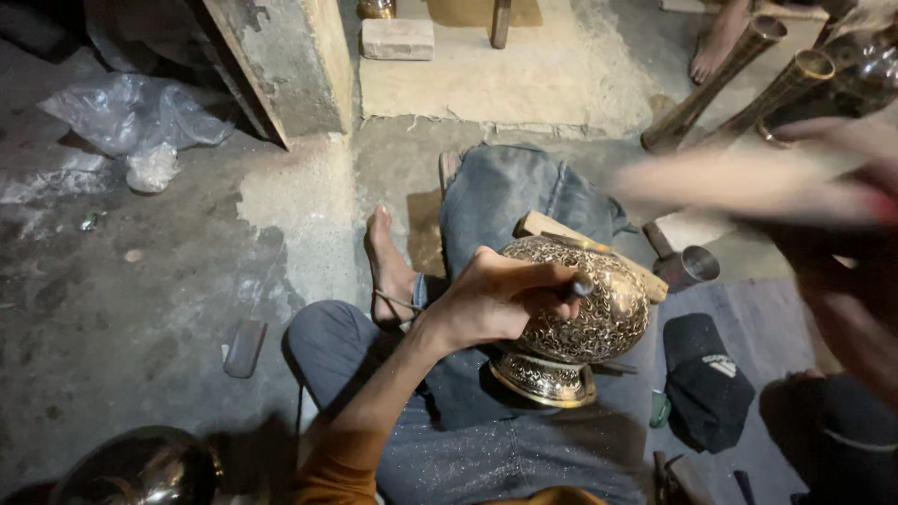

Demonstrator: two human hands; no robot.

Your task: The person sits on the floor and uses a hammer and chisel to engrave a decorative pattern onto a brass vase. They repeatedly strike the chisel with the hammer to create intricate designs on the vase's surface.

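The grey concrete floor point(140, 281) filled most of the view. The person sat on it with legs in blue jeans point(505, 196), one bare foot point(385, 266) near the middle. A shiny brass vase point(580, 318) with tiny carved patterns lay tilted on the lap, at about four o'clock from the foot. The left hand point(496, 304) rested against the vase at its nine o'clock side, fingers closed around a small dark tool point(580, 288). The right hand point(748, 182) was a blur at two o'clock from the vase, so its fingers could not be made out. A black cap point(706, 379) lay at four o'clock, and a little metal cup point(690, 266) sat at two o'clock.
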